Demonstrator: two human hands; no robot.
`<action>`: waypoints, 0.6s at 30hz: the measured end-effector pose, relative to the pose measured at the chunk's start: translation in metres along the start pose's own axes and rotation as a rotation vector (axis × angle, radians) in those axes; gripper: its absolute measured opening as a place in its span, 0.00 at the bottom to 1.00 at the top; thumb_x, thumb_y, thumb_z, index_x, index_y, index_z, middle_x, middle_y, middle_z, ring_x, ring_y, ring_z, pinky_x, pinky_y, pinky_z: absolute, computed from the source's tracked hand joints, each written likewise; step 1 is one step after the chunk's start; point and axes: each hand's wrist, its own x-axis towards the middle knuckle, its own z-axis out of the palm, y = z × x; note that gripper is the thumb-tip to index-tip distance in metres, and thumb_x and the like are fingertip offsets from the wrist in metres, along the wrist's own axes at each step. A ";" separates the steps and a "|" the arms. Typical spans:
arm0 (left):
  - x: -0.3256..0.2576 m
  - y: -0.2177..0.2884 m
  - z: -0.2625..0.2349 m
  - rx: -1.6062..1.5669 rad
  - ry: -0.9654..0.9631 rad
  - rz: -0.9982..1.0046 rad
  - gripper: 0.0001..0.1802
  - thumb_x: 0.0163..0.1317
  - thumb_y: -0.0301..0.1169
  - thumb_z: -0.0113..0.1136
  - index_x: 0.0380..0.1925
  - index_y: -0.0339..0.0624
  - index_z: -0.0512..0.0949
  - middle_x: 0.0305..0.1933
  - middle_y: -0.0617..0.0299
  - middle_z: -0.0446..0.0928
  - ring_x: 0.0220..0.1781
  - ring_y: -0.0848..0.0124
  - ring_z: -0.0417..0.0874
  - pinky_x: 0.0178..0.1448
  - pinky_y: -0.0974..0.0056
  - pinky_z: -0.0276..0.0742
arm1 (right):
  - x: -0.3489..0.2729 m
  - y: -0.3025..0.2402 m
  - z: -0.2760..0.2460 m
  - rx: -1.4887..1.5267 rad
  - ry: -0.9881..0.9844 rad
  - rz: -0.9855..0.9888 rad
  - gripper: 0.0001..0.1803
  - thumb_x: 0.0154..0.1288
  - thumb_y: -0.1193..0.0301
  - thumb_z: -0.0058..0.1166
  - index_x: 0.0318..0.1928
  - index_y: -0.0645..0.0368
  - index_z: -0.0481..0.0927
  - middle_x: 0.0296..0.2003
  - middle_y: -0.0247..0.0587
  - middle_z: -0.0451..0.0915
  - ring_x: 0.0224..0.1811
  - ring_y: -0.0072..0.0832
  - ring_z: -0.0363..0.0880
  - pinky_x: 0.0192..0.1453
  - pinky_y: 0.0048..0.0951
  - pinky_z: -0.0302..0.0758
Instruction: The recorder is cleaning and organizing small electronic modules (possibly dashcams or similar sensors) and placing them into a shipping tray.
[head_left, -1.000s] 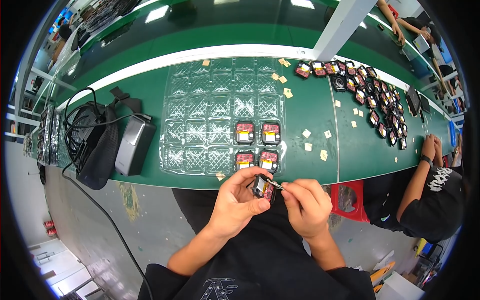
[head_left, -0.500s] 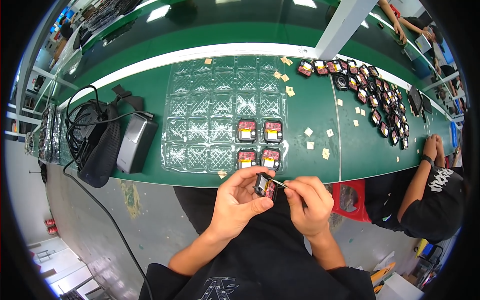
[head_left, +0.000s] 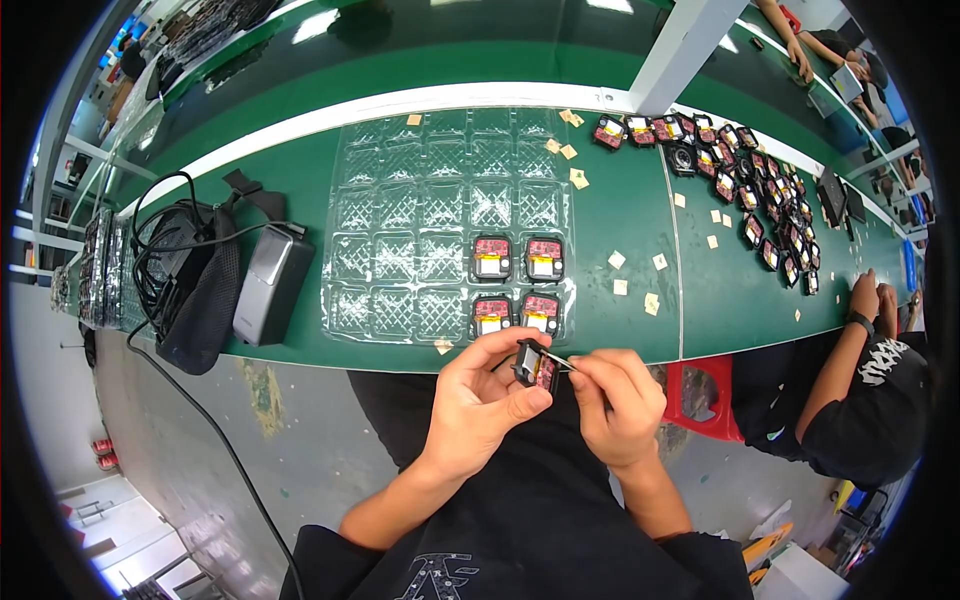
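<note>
Bare room is left on the green surface (head_left: pixel 625 225) between the clear plastic blister tray (head_left: pixel 440 215) and the scattered small black modules (head_left: pixel 770 215), dotted only by small tan paper squares (head_left: pixel 616 260). The left is blocked by a grey rectangular box (head_left: pixel 268 285) and tangled black cables (head_left: pixel 175 250).

Green table (head_left: pixel 640 240); clear diamond-patterned tray (head_left: pixel 420 230); red-yellow-black modules (head_left: pixel 517 258); tan squares (head_left: pixel 617 260).

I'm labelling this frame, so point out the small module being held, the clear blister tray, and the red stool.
small module (head_left: pixel 535 364), head view, its dark casing.
clear blister tray (head_left: pixel 400 215), head view, empty pocket.
red stool (head_left: pixel 700 395), head view, seat edge.
</note>
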 end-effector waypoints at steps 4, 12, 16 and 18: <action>0.004 0.003 0.005 0.007 -0.002 0.012 0.31 0.61 0.19 0.72 0.63 0.30 0.71 0.62 0.55 0.76 0.54 0.75 0.80 0.49 0.72 0.80 | 0.000 0.001 -0.005 0.021 0.005 0.036 0.08 0.57 0.82 0.69 0.38 0.65 0.85 0.33 0.42 0.82 0.25 0.32 0.82 0.27 0.29 0.77; 0.003 0.000 0.006 0.044 -0.018 -0.004 0.31 0.61 0.18 0.71 0.64 0.28 0.71 0.61 0.54 0.76 0.52 0.74 0.81 0.51 0.71 0.82 | -0.002 0.003 -0.003 0.003 0.004 0.019 0.08 0.57 0.82 0.68 0.38 0.66 0.85 0.32 0.43 0.82 0.25 0.33 0.82 0.27 0.30 0.78; 0.000 -0.004 0.010 0.028 0.022 0.008 0.31 0.61 0.17 0.71 0.64 0.28 0.71 0.60 0.53 0.76 0.53 0.75 0.81 0.51 0.70 0.82 | -0.006 0.002 0.003 -0.041 0.039 -0.007 0.08 0.57 0.82 0.69 0.38 0.66 0.85 0.32 0.43 0.82 0.25 0.34 0.82 0.28 0.31 0.78; -0.001 -0.005 0.011 0.011 0.045 0.028 0.31 0.61 0.17 0.71 0.64 0.28 0.70 0.58 0.53 0.77 0.53 0.74 0.81 0.52 0.69 0.82 | -0.006 0.003 0.003 -0.095 0.033 -0.062 0.09 0.57 0.82 0.69 0.39 0.66 0.85 0.33 0.43 0.82 0.25 0.34 0.82 0.27 0.31 0.78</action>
